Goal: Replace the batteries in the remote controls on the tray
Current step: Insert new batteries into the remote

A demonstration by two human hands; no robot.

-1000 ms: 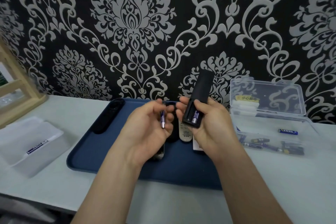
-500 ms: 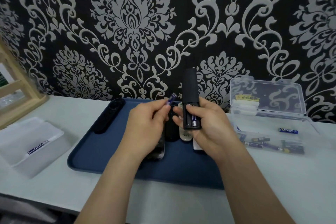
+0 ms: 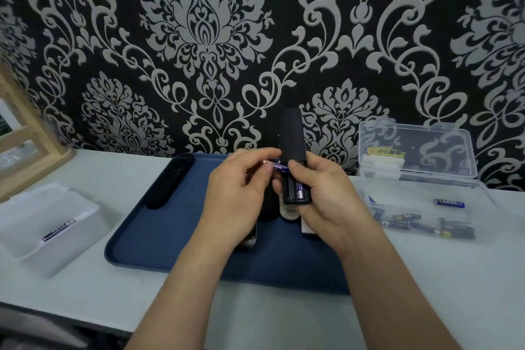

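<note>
My right hand (image 3: 329, 193) grips a black remote control (image 3: 292, 136) upright above the blue tray (image 3: 159, 236), its open battery bay facing me with one purple battery (image 3: 300, 193) seated in it. A second purple battery (image 3: 279, 167) lies crosswise at the top of the bay, pinched by the fingers of my left hand (image 3: 235, 196). My right thumb touches that battery's right end. On the tray, partly hidden under my hands, lie a white remote (image 3: 288, 212) and other dark remotes. A black remote cover (image 3: 169, 180) rests at the tray's far left.
A clear plastic box (image 3: 420, 187) with its lid up holds several batteries at the right. A white bin (image 3: 45, 224) with one battery (image 3: 58, 229) in it sits left of the tray. A wooden frame (image 3: 25, 145) stands at far left, patterned wall behind.
My left hand has carried the battery from beside the remote to the top of the open bay and turned it crosswise. The remote has been tilted upright in my right hand.
</note>
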